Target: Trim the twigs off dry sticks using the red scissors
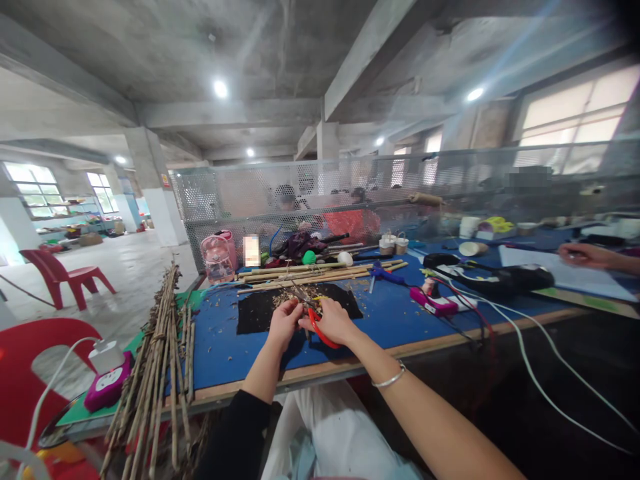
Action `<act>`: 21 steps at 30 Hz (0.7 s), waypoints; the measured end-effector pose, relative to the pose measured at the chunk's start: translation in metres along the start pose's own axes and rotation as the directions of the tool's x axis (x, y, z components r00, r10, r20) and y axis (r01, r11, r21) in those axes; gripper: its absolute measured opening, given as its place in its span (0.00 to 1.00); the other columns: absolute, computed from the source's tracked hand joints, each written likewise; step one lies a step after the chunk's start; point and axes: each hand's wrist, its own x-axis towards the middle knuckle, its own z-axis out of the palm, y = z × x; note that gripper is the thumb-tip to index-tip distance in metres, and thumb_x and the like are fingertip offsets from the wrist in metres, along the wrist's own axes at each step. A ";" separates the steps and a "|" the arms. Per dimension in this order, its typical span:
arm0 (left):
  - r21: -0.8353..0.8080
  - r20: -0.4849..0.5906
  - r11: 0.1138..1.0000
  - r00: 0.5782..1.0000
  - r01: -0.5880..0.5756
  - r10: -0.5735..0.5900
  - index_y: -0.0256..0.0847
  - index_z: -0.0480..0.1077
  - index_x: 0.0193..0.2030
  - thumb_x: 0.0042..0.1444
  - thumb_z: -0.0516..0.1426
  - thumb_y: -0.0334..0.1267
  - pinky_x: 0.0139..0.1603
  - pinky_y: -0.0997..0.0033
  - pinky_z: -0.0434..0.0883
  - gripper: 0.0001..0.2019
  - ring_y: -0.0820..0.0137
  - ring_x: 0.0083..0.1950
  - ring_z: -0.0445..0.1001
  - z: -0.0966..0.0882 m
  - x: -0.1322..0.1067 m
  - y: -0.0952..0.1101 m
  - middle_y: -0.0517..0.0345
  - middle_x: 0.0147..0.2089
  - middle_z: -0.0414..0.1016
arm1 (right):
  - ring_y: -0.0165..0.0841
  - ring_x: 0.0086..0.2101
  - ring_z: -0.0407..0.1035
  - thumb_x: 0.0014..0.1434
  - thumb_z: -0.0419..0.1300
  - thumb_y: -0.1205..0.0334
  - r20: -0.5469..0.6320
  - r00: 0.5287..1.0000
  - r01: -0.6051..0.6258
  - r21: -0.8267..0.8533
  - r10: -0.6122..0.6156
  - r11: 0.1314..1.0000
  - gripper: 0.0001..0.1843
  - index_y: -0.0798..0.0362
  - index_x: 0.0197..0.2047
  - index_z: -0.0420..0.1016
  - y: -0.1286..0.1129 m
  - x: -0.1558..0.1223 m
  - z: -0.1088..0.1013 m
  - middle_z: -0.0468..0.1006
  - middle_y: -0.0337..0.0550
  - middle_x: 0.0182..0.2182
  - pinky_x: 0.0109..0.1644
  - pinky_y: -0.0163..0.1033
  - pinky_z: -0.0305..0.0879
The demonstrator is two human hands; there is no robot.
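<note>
One blue-topped counter (215, 363) runs across the view, and one perforated metal screen (240, 193) stands along its far side. Two red chairs (23, 353) are on the left, the nearer cut off by the edge of the view. One tied bundle of brown sticks (157, 353) leans over the counter's left end, its pieces too crowded to count. Several pale poles (265, 280), at least three, lie across the middle, beyond one black cloth (253, 317). At the far right, one hand of another person (583, 255) is over white paper (545, 270). Two purple power strips (107, 387) sit well apart, one at each side. The person's two hands meet above the near part of the cloth: the right hand (334, 322) is wrapped around the handles of one pair of scissors (314, 322); the left hand (287, 317) has its fingers bent toward the thumb beside the blades, and I cannot tell whether it pinches a piece. The scissors have bright red looped handles, and their metal blades point away from the person, partly hidden. Two balls, one green (309, 257) and one white (345, 258), rest behind the poles. Smallest are the tan chips (283, 297), uncountable, heaped on the cloth.
</note>
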 end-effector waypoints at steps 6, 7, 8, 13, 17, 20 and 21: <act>0.005 -0.040 1.000 0.999 -0.023 0.023 0.33 0.70 0.41 0.31 0.66 0.49 0.18 0.80 0.56 0.30 0.78 0.20 0.64 0.002 0.000 0.000 0.59 0.25 0.72 | 0.45 0.47 0.64 0.42 0.59 0.36 -0.015 1.000 0.000 -0.044 -0.001 0.999 0.34 0.54 0.44 0.67 -0.003 0.000 -0.005 0.70 0.53 0.46 0.45 0.43 0.58; 0.012 -0.040 1.000 0.999 -0.029 0.029 0.32 0.71 0.41 0.31 0.66 0.49 0.18 0.80 0.56 0.30 0.79 0.19 0.63 0.002 0.001 0.000 0.59 0.24 0.72 | 0.45 0.47 0.64 0.42 0.59 0.36 -0.022 1.000 0.000 -0.046 -0.001 0.999 0.34 0.54 0.44 0.67 -0.003 0.000 -0.005 0.70 0.53 0.46 0.45 0.44 0.59; 0.024 -0.040 0.999 0.999 -0.035 0.036 0.32 0.71 0.41 0.31 0.66 0.49 0.17 0.79 0.56 0.30 0.80 0.18 0.61 0.002 0.001 0.000 0.60 0.24 0.72 | 0.45 0.47 0.64 0.42 0.59 0.36 -0.024 1.000 0.002 -0.043 -0.003 0.999 0.34 0.54 0.43 0.67 -0.004 0.000 -0.005 0.71 0.53 0.46 0.45 0.43 0.59; 0.085 -0.024 0.996 0.999 -0.042 0.044 0.30 0.73 0.43 0.33 0.66 0.49 0.17 0.78 0.54 0.30 0.81 0.16 0.57 -0.001 0.003 -0.003 0.59 0.23 0.71 | 0.41 0.41 0.70 0.46 0.58 0.38 0.042 0.999 -0.019 0.045 0.017 0.999 0.29 0.52 0.42 0.69 -0.004 0.001 -0.001 0.76 0.49 0.39 0.39 0.38 0.61; 0.126 -0.070 0.992 0.997 -0.015 0.024 0.31 0.73 0.45 0.35 0.65 0.47 0.17 0.78 0.55 0.30 0.80 0.18 0.59 -0.004 0.004 -0.005 0.57 0.25 0.73 | 0.42 0.38 0.72 0.46 0.56 0.36 0.052 0.995 -0.085 0.048 0.082 0.995 0.28 0.52 0.39 0.72 -0.003 0.003 0.005 0.77 0.50 0.36 0.36 0.38 0.61; 0.156 -0.090 0.988 0.996 0.001 0.014 0.32 0.74 0.43 0.37 0.65 0.46 0.17 0.78 0.56 0.26 0.80 0.18 0.59 -0.006 0.004 -0.006 0.57 0.24 0.72 | 0.41 0.35 0.72 0.45 0.56 0.34 0.092 0.992 -0.089 0.061 0.084 0.994 0.28 0.51 0.35 0.74 -0.001 0.006 0.009 0.78 0.50 0.34 0.32 0.36 0.61; 0.162 -0.094 0.987 0.995 0.005 0.011 0.33 0.75 0.42 0.38 0.64 0.46 0.17 0.78 0.56 0.25 0.80 0.17 0.59 -0.006 0.004 -0.006 0.58 0.23 0.71 | 0.40 0.33 0.73 0.45 0.56 0.34 0.102 0.991 -0.090 0.070 0.083 0.993 0.28 0.51 0.33 0.75 0.000 0.008 0.010 0.78 0.49 0.32 0.31 0.36 0.61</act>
